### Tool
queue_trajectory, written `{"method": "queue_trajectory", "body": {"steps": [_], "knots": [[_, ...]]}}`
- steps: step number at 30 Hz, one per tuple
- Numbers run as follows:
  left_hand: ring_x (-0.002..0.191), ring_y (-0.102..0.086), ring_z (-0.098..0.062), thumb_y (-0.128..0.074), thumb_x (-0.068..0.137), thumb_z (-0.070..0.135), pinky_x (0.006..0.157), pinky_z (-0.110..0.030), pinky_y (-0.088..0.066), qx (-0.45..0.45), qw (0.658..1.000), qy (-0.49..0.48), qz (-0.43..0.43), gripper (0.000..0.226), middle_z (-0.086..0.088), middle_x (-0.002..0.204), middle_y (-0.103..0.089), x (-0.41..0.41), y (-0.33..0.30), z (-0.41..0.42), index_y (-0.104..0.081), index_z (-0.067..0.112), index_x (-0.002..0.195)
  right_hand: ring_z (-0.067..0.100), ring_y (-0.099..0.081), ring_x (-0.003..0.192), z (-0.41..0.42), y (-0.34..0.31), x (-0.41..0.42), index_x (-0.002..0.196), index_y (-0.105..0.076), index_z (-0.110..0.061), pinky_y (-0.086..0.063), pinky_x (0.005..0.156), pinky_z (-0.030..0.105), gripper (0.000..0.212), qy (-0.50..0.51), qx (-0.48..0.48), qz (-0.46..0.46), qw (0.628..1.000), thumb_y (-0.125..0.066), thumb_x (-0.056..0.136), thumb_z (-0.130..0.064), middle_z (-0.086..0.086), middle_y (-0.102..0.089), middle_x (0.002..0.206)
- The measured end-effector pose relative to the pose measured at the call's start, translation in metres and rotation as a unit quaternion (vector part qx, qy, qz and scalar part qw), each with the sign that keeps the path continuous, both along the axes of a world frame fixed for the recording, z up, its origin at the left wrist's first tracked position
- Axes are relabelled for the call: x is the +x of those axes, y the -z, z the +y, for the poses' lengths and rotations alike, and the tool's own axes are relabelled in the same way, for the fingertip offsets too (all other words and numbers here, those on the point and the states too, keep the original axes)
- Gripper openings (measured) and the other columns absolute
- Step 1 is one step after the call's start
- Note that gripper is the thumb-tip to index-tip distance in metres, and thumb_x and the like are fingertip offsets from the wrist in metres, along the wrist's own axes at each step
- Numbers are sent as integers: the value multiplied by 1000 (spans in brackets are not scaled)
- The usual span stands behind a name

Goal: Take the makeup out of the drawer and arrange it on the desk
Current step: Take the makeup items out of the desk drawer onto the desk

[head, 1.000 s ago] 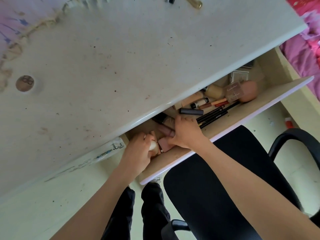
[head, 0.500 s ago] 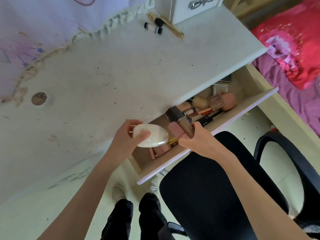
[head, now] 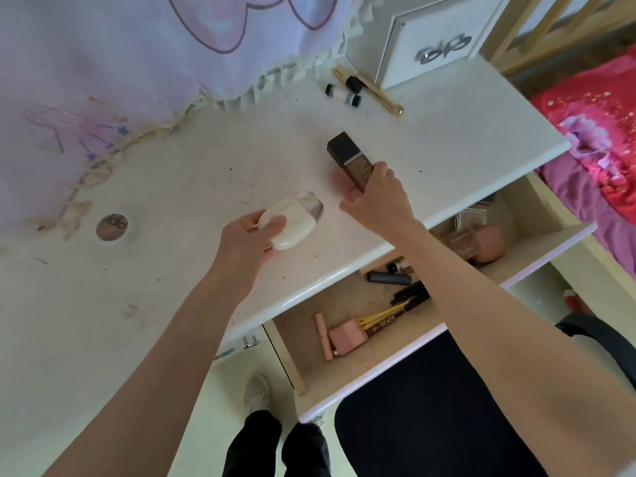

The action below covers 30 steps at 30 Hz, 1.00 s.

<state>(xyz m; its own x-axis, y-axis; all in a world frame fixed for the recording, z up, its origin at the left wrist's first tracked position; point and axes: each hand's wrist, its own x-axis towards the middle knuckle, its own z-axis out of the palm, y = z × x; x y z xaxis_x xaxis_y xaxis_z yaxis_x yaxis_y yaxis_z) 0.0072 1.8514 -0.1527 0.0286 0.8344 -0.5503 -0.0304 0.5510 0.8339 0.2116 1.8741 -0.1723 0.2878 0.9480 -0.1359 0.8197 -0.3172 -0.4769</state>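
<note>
Both arms reach out over the table (head: 206,160), hands apart. The left hand (head: 246,241) grips a white bottle (head: 290,222), its long axis slanting away to the right, silver end farthest. The right hand (head: 377,197) clamps a brown bottle (head: 351,161), dark cap pointing away and left; its base is hidden by fingers, beside something pink, blurred. The open drawer (head: 378,325) lies beneath the right forearm.

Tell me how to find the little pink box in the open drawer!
Look under the front edge of the white desk, into the open wooden drawer. At its near left end, beside a bundle of gold-handled brushes, lies a small pale pink square box. A thin pink stick lies next to it, but only the box is chunky and squarish.
</note>
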Motion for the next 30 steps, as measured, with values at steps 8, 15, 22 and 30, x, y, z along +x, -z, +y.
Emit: {"method": "queue_trajectory", "body": {"steps": [8, 15, 22, 30], "knots": [[105, -59, -22, -63, 86, 11, 87, -27, -49, 21, 999, -16, 19, 30, -9, 114, -61, -5, 5, 56, -58, 8, 115, 30, -46, 101, 82, 7, 8, 120, -35, -3, -36, 73, 33, 57, 35, 10, -56, 998, -62, 77, -31, 13, -46, 113], [101, -58, -22, -63, 86, 10, 90, -31, -48, 40, 998, -25, 28, 23, -7, 107, -61, -6, 2, 101, -58, 11, 109, 36, -39, 122, 127, 0, 20, 129, -32, 1, -37, 95, 42, 70, 60, 18, -62, 996, -53, 87, -51, 20, -41, 131], [88, -53, -17, -63, 87, 17, 70, -22, -41, 31, 999, -18, 37, 37, -9, 117, -60, -10, 2, 121, -57, 8, 122, 39, -45, 116, 132, -10, 19, 128, -34, -1, -39, 93, 46, 60, 97, 53, -35, 993, -47, 91, -47, 23, -48, 124], [77, -62, -13, -63, 86, 7, 88, -32, -52, 40, 997, -66, 20, 39, -13, 115, -59, -16, -2, 134, -53, -5, 122, 20, -58, 80, 118, -16, -49, 113, -46, -10, -51, 73, 43, 31, 57, 105, 197, 973, -44, 94, -35, 9, -57, 96]]}}
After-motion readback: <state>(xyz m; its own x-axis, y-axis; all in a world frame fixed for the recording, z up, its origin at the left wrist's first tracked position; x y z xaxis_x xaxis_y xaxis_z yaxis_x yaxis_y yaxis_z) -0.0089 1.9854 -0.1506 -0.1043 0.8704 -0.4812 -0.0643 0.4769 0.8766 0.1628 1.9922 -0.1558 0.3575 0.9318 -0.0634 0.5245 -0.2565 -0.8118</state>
